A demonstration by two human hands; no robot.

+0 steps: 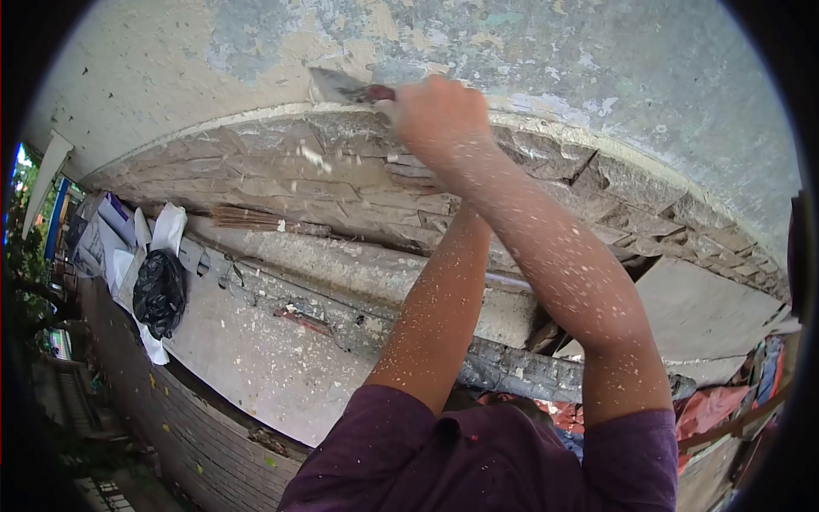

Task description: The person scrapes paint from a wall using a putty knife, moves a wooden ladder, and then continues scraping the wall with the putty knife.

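Note:
My right hand (445, 115) is closed around the dark red handle of a paint scraper (341, 85). The scraper's metal blade points left and lies against the plastered wall (529, 60), just above a stone-clad band (341, 183). Old paint on the wall is patchy and peeling in grey, blue and cream. Flakes (314, 160) fall below the blade, and many specks cover both forearms. My left arm reaches up behind the right forearm. Most of my left hand (416, 173) is hidden and blurred near the stones, so its grip does not show.
A twig broom (269, 220) lies along the ledge below the stones. Further left are a black plastic bag (159, 293) and white sheets (117, 256). Paint chips litter the grey slab (256, 367). A red tarp (708, 410) hangs at the lower right.

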